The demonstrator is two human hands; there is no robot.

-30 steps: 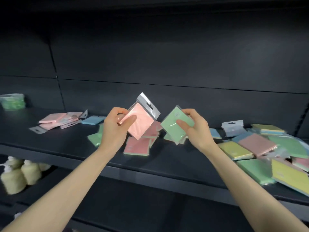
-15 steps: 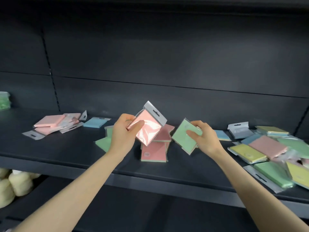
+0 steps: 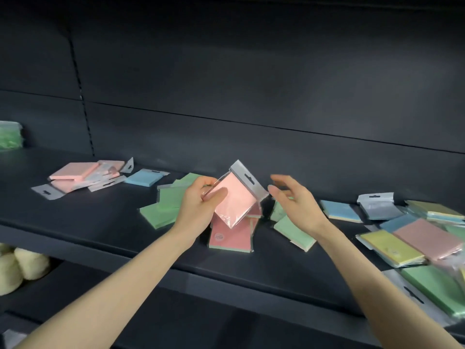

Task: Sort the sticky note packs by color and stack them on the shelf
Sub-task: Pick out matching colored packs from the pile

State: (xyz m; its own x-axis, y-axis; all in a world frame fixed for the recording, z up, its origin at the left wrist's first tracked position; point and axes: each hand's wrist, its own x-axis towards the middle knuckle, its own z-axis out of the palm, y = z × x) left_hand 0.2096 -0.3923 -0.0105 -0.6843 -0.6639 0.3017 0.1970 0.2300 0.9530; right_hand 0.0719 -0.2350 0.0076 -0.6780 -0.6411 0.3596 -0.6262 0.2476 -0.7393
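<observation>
My left hand (image 3: 198,206) grips a pink sticky note pack (image 3: 235,200) in clear wrapping with a grey hang tab, tilted above the dark shelf (image 3: 100,222). My right hand (image 3: 294,200) hovers just right of it, fingers relaxed and holding nothing. A light green pack (image 3: 293,231) lies on the shelf under my right wrist. More pink packs (image 3: 231,236) lie under the held one. Green packs (image 3: 163,207) sit to the left, a pink pile (image 3: 75,175) and a blue pack (image 3: 143,177) further left.
A mixed heap of yellow, pink, green and blue packs (image 3: 412,238) covers the shelf's right end. A green bagged item (image 3: 10,134) stands at the far left. Pale fluffy items (image 3: 17,268) sit on the lower shelf. The back wall is a dark panel.
My right hand has let go of the light green pack, which now lies on the shelf, and has opened beside the pink pack. My left hand still holds the pink pack.
</observation>
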